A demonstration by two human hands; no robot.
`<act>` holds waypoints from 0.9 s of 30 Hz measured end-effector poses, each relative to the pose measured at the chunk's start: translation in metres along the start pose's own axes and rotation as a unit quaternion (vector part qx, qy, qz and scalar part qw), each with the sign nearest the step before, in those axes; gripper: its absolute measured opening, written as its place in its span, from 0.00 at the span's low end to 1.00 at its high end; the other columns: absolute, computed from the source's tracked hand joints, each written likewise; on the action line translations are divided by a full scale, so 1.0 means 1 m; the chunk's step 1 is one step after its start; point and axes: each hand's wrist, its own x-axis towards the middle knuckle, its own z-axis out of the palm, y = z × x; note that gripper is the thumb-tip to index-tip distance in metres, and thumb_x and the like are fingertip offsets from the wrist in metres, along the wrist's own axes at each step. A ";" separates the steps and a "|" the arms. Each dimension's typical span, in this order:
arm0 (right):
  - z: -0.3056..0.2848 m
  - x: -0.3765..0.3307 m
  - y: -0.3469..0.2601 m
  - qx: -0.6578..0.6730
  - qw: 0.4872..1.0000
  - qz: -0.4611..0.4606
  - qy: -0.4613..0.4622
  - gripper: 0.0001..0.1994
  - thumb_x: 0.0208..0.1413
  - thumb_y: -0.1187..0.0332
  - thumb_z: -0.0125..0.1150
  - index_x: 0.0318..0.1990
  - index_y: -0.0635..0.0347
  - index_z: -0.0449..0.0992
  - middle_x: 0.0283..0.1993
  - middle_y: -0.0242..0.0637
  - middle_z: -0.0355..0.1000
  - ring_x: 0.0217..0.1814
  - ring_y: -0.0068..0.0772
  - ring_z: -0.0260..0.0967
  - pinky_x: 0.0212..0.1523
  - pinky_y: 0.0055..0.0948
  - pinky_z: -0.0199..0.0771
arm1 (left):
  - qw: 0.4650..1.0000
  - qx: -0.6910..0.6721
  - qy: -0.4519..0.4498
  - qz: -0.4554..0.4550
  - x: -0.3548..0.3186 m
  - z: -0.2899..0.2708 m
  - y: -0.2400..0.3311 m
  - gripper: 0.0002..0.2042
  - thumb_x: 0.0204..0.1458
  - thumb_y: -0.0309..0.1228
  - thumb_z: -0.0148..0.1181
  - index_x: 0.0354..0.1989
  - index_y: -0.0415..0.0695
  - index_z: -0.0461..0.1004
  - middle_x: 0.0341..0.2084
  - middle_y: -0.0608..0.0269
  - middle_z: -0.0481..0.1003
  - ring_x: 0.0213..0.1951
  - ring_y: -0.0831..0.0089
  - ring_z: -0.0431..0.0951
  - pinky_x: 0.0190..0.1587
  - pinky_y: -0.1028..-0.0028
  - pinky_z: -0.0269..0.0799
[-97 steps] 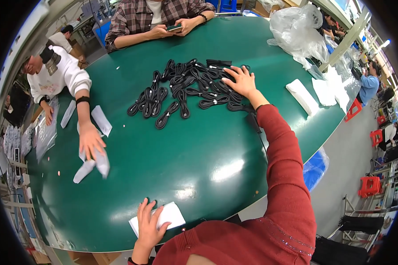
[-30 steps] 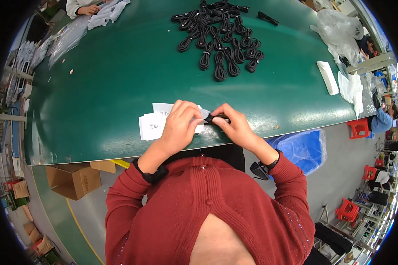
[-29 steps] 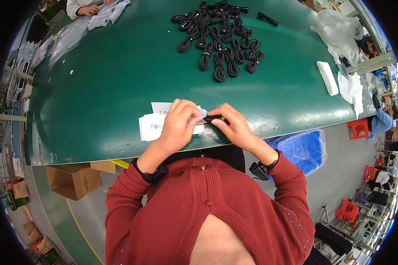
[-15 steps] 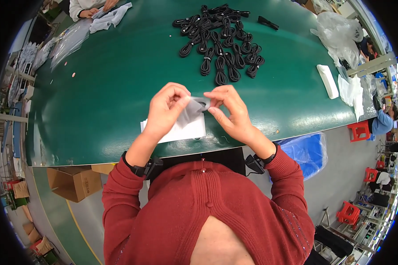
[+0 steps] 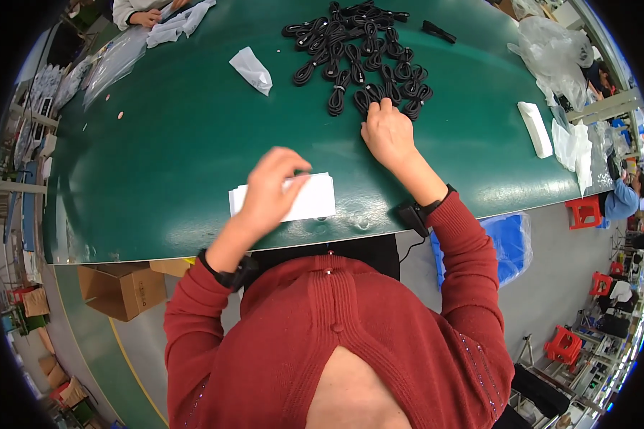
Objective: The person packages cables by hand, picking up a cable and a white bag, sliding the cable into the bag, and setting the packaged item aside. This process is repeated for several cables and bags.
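Note:
At the near edge of the pile of coiled black cables [image 5: 336, 39], my right hand [image 5: 390, 134] has its fingers curled down on one coiled black cable [image 5: 360, 104]. The fingertips and part of that cable are hidden beneath the hand. My left hand [image 5: 268, 187], slightly blurred, hovers over a small stack of flat white pieces [image 5: 315, 199] near the table's front edge. Its thumb and fingers are apart, with nothing visible between them. A small whitish translucent bag [image 5: 252, 71] lies on the green table left of the pile.
One black cable [image 5: 438, 32] lies apart at the far right. Clear plastic bags [image 5: 551, 50] and a white roll-like piece [image 5: 535, 130] sit along the right edge. At the far left, another person's hand [image 5: 147, 18] handles grey-white bags [image 5: 182, 27]. A cardboard box [image 5: 132, 289] stands below.
The small bag has left my hands and now lies at the far left of the cable pile. My right hand has moved forward to the cables; the left stays above the white stack.

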 end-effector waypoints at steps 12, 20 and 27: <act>-0.056 -0.069 -0.012 0.526 0.820 0.123 -0.188 0.13 0.59 0.72 0.55 0.50 0.66 0.73 0.36 0.47 0.74 0.31 0.40 0.72 0.33 0.33 0.74 | 0.994 0.100 0.002 0.036 -0.032 0.049 -0.011 0.05 0.51 0.22 0.63 0.33 0.38 0.73 0.28 0.59 0.71 0.27 0.66 0.73 0.31 0.70 0.70; -0.062 -0.109 -0.017 0.401 0.906 -0.122 -0.050 0.15 0.60 0.73 0.56 0.55 0.62 0.72 0.35 0.45 0.73 0.33 0.46 0.71 0.36 0.33 0.74 | 0.980 -0.110 0.020 -0.163 -0.031 0.044 -0.011 0.03 0.54 0.18 0.59 0.33 0.37 0.71 0.26 0.66 0.70 0.27 0.80 0.68 0.32 0.79 0.66; -0.067 -0.114 -0.023 0.320 0.925 -0.201 -0.030 0.15 0.59 0.73 0.58 0.54 0.61 0.73 0.33 0.44 0.71 0.35 0.47 0.72 0.36 0.36 0.72 | 0.982 -0.121 0.011 -0.146 -0.032 0.042 -0.012 0.04 0.53 0.17 0.58 0.33 0.37 0.70 0.31 0.63 0.72 0.30 0.78 0.70 0.34 0.78 0.68</act>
